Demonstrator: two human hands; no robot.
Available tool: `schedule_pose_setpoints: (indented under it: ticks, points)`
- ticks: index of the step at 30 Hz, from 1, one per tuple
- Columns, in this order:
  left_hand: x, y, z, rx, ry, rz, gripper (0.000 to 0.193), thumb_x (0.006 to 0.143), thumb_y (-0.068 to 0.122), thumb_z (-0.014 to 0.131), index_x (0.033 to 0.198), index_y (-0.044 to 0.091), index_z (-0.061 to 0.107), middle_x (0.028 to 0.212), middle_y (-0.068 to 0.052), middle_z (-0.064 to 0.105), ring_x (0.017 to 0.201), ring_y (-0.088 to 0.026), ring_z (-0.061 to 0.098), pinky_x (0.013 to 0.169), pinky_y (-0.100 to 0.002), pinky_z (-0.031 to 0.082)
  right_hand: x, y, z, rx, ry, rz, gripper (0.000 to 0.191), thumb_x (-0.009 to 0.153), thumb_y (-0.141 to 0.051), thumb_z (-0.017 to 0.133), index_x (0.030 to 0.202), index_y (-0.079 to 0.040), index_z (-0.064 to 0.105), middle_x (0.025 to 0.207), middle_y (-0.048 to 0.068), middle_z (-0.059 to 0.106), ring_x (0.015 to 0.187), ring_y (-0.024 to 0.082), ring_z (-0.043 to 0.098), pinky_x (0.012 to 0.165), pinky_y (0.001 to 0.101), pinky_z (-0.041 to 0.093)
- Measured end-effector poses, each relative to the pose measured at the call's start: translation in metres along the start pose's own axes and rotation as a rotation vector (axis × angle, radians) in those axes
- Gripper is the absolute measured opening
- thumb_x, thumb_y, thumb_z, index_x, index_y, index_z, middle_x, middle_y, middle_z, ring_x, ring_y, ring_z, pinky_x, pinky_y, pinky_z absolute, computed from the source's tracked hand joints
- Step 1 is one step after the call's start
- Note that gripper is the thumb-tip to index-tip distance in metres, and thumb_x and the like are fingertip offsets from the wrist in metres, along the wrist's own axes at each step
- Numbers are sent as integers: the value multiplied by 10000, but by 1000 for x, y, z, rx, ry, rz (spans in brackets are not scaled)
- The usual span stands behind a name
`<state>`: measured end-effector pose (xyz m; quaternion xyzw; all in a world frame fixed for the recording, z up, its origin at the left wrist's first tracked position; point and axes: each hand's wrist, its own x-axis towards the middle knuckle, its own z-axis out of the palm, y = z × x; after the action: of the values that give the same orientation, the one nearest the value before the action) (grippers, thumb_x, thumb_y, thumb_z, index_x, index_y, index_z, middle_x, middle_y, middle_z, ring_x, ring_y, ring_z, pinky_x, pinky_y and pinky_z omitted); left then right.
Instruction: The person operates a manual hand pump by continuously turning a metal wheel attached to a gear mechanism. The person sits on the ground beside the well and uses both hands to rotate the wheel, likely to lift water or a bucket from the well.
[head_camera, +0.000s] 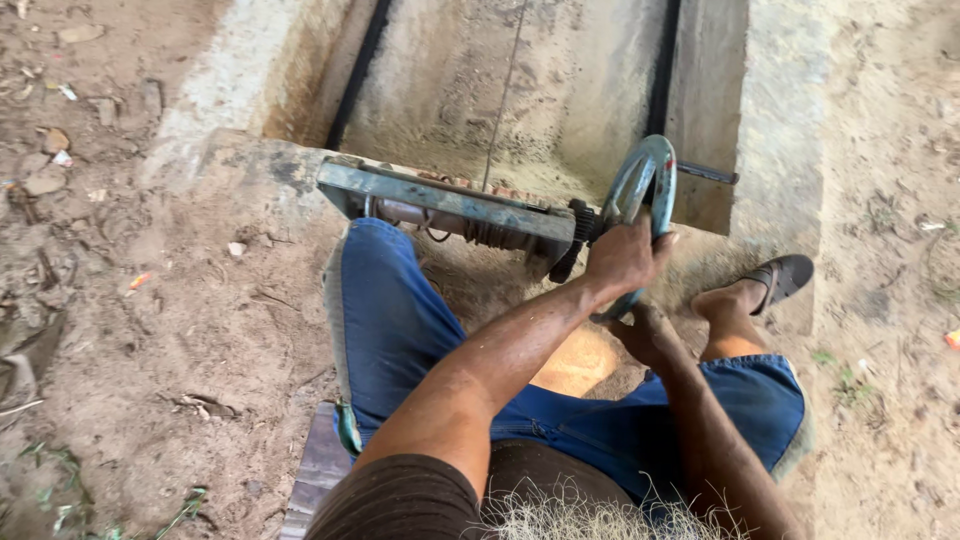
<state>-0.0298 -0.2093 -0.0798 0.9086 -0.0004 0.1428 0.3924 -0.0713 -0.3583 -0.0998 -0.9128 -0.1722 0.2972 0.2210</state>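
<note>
Both hands are closed on the rim of a round metal hand wheel (640, 200): the left hand (625, 258) wraps the rim near its middle, and the right hand (648, 335) grips the lowest part of the rim, just below the left. The wheel stands upright at the right end of a small winding machine (450, 205), which sits on the edge of a concrete trough (560, 90) straight in front of the seated person, above the left knee. To turn such a wheel well, it seems wise to keep the two grips spread on the rim rather than bunched, to pull smoothly so the shaft does not jerk, and to keep fingers off the small dark gear (577, 232) that sits between the wheel and the frame. The thin cord (505, 90) that runs from the machine down the trough looks taut, so an even pace should keep it from slackening. The wheel is painted a worn blue-green, chipped to bare metal in places, with a short straight handle bar (706, 174) that sticks out to the right. The frame is a flat bar of the same faded paint, dusty, with a rusty roller beneath it. The person wears blue shorts (400, 330), and a sandalled foot (770, 282) rests on the sandy ground to the right.
</note>
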Motion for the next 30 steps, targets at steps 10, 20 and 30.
schedule_pose_setpoints:
  ticks: [10, 20, 30]
  points:
    - [-48, 5, -5, -4, 91, 115, 413, 1093, 427, 465, 995, 35, 549, 589, -31, 524, 444, -220, 508, 443, -414, 469, -9, -32, -116, 0, 649, -241, 460, 1008, -272, 640, 1404, -38, 646, 1360, 236, 669, 1248, 425, 635, 1062, 519, 491]
    - [-95, -15, 13, 60, 45, 206, 401, 1077, 429, 508, 1107, 29, 509, 659, -47, 523, 525, -217, 519, 427, -386, 470, 37, -49, -127, -128, 670, -410, 476, 1043, -415, 643, 1334, -40, 677, 1380, 218, 660, 1363, 405, 554, 1161, 563, 384]
    - [-128, -41, 35, 116, 18, 238, 369, 1078, 463, 485, 1148, 100, 481, 769, -51, 533, 650, -211, 558, 539, -386, 527, 48, -43, -116, -314, 490, -145, 717, 1048, -684, 415, 1321, -59, 637, 1444, 259, 558, 1405, 451, 432, 1153, 731, 173]
